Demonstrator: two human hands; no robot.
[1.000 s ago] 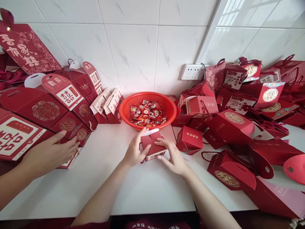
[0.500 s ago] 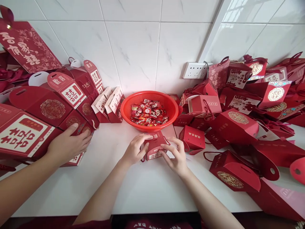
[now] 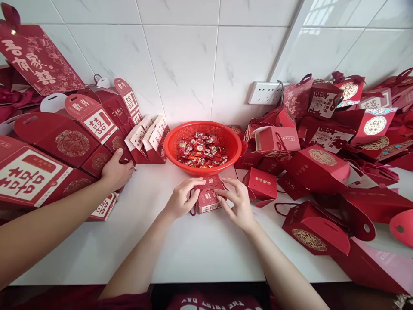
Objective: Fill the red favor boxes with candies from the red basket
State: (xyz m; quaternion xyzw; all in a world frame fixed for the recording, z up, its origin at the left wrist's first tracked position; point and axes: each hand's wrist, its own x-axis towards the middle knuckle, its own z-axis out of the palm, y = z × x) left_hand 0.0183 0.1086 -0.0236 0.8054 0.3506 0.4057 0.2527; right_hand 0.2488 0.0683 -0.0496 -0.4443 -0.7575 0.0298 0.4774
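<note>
A small red candy box [image 3: 209, 197] with pale lettering and a cord handle stands on the white table right in front of me. My left hand [image 3: 183, 199] grips its left side, the fingers over the top edge and the thumb near the front. From the right, my right hand [image 3: 237, 204] holds the box with bent fingers against its lid and side. The lid flaps lie folded over the top. Just behind the box is a red plastic basket [image 3: 171, 148] with wrapped candies [image 3: 203, 150] inside.
At left, another person's hand [image 3: 118, 170] touches rows of red gift boxes [image 3: 72, 144]. Two white-and-red open cartons [image 3: 151, 140] stand beside the basket. Many closed boxes [image 3: 318, 168] are heaped at right, one box [image 3: 261, 185] close to my right hand. A power socket [image 3: 266, 93] is on the tiled wall.
The candy box's top flaps now lie flatter, showing more lettering, and my fingers have shifted slightly on it. The other person's hand has moved right along the left-hand boxes.
</note>
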